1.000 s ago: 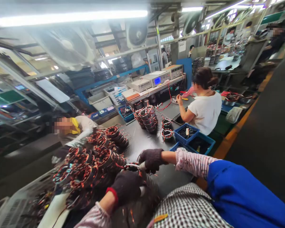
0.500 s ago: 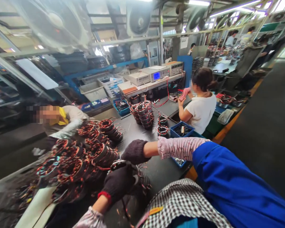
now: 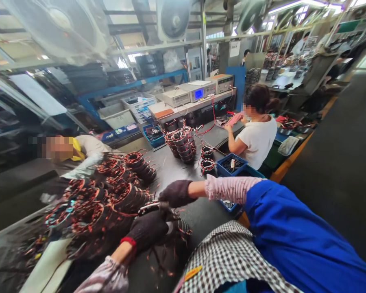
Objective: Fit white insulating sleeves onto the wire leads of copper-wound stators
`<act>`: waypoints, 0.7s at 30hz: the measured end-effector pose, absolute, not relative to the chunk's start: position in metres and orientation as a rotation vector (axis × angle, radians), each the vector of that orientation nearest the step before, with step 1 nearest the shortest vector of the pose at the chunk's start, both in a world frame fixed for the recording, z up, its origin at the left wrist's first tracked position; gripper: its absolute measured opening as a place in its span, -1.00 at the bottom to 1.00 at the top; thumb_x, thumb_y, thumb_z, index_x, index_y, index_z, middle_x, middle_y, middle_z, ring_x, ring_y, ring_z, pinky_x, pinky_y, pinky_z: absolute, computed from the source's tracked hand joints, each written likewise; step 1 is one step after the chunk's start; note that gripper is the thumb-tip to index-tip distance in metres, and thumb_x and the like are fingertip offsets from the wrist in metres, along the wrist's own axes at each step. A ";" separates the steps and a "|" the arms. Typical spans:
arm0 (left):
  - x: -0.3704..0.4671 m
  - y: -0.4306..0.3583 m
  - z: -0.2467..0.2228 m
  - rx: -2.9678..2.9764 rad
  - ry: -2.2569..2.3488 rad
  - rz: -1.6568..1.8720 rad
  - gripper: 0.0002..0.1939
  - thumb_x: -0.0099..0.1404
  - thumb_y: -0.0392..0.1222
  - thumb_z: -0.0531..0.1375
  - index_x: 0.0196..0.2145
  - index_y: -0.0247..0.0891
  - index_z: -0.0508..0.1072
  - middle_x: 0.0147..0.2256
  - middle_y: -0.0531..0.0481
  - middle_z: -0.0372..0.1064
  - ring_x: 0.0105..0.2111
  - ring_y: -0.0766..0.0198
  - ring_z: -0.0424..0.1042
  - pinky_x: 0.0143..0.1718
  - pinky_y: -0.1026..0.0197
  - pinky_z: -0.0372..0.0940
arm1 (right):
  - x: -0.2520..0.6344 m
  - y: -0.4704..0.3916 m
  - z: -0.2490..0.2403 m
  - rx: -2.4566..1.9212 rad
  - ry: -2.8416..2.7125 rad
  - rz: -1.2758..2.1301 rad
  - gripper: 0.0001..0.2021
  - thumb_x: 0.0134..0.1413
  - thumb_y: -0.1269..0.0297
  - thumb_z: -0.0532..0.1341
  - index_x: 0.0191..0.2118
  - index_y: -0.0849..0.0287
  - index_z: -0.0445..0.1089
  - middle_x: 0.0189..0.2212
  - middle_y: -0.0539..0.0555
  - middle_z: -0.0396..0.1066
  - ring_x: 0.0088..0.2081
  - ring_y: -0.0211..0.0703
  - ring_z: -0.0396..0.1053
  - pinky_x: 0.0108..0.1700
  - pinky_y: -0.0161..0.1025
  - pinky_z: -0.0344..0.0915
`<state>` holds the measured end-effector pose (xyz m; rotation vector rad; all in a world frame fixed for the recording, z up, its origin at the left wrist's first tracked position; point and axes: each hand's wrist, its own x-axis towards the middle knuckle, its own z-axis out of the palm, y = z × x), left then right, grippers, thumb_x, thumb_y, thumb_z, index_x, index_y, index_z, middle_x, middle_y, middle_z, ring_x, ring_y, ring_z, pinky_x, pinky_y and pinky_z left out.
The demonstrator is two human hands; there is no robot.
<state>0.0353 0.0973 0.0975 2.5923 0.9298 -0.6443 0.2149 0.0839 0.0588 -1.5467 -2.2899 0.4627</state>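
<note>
The dark tabletop (image 3: pixel 198 209) spreads beneath everything, carrying a broad cluster of stacked wound rings (image 3: pixel 129 197) and, farther off, a smaller upright stack (image 3: pixel 186 150). Next in size come the gloved hands: the left hand (image 3: pixel 148 230) has its fingers closed over the near side of a wire-wound ring (image 3: pixel 149 206), while the right hand (image 3: pixel 175 193) curls its fingers at the ring's far side (whether they pinch wire or ring, I cannot tell). The ring lies between both hands, mostly covered by the gloves; the fingertips are hidden, and the smallest things, its thin wire ends, blur together.
</note>
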 end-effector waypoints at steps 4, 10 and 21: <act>0.039 0.092 0.104 2.620 0.927 -0.683 -0.50 0.38 -0.20 0.10 0.05 -0.20 0.79 0.10 -0.28 0.74 0.14 -0.21 0.71 0.15 -0.03 0.45 | 0.212 0.052 0.021 -1.584 -2.098 0.258 -0.88 0.19 0.17 0.45 -0.34 0.04 0.59 -0.56 -0.13 0.56 -0.58 -0.31 0.32 -0.47 -0.37 0.02; 0.043 0.077 0.113 2.608 1.009 -0.909 -0.51 0.57 0.08 0.10 -0.07 -0.27 0.76 -0.05 -0.31 0.74 -0.04 -0.12 0.71 -0.06 0.06 0.36 | 0.227 -0.025 -0.044 -1.656 -1.456 0.324 -0.74 0.43 0.24 0.30 0.13 -0.05 0.63 0.01 -0.03 0.76 -0.06 -0.13 0.69 -0.02 -0.30 0.54; 0.045 0.085 0.106 2.567 1.108 -1.004 -0.40 0.58 0.26 0.08 -0.13 -0.30 0.70 -0.12 -0.31 0.71 -0.06 -0.16 0.69 -0.13 0.03 0.28 | 0.427 -0.173 -0.081 -2.853 -0.719 0.522 -0.67 0.51 0.49 0.17 0.13 0.32 0.69 -0.03 0.41 0.69 -0.22 -0.08 0.57 -0.14 -0.17 0.36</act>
